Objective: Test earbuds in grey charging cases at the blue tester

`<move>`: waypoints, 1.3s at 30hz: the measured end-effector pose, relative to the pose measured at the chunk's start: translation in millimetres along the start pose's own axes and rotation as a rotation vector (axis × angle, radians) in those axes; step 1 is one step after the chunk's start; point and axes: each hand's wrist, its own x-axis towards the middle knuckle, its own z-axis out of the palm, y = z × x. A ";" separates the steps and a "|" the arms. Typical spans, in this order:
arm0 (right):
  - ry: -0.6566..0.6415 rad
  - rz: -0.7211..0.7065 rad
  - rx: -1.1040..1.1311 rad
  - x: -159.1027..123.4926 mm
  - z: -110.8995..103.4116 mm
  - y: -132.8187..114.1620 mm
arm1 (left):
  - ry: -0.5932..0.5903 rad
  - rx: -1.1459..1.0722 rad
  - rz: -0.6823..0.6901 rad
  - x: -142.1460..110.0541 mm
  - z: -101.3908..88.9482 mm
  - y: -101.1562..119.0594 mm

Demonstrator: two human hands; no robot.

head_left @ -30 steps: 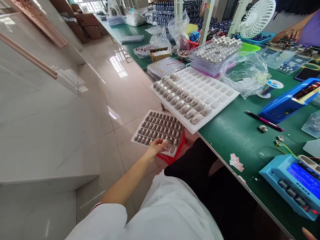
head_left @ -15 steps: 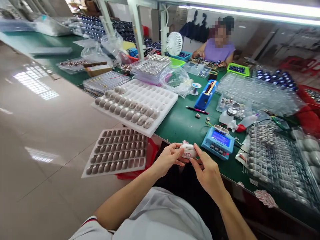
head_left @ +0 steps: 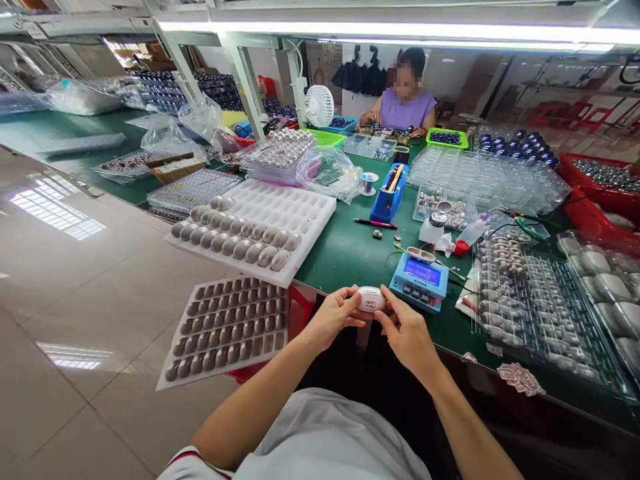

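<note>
Bright tube lights [head_left: 425, 32] are glowing above a long green counter [head_left: 340, 257], and a co-worker [head_left: 410, 110] in a purple top is sitting at its far side, between twelve and one o'clock from the wearer's hands, with a white fan [head_left: 319, 107] standing nearer eleven. At the clock's centre, by the counter's near edge, a glossy white case [head_left: 371, 299] is being held up by both hands. The left hand [head_left: 336, 315] is gripping its nine o'clock end, while the right hand [head_left: 406, 328] is pinching its three o'clock end; a small label [head_left: 370, 305] with red print is facing the wearer. Close by at two o'clock, a blue meter [head_left: 419, 283] is showing a lit screen. Toward four o'clock, a pile of red-and-white slips [head_left: 521, 379] is lying along the edge. At ten o'clock a white tray [head_left: 295, 207] is carrying rows of rounded cases [head_left: 255, 252] and jutting past the counter. At nine o'clock a lower tray [head_left: 268, 343] is bearing more of them above a red stool [head_left: 300, 303]. Straight out at twelve, a dark pen [head_left: 375, 223] is lying before a blue tape dispenser [head_left: 387, 203]
</note>
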 end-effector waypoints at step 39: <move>0.277 -0.296 -0.344 40.3 -64.1 -26.3 | -0.052 0.517 0.439 14.4 -4.9 23.8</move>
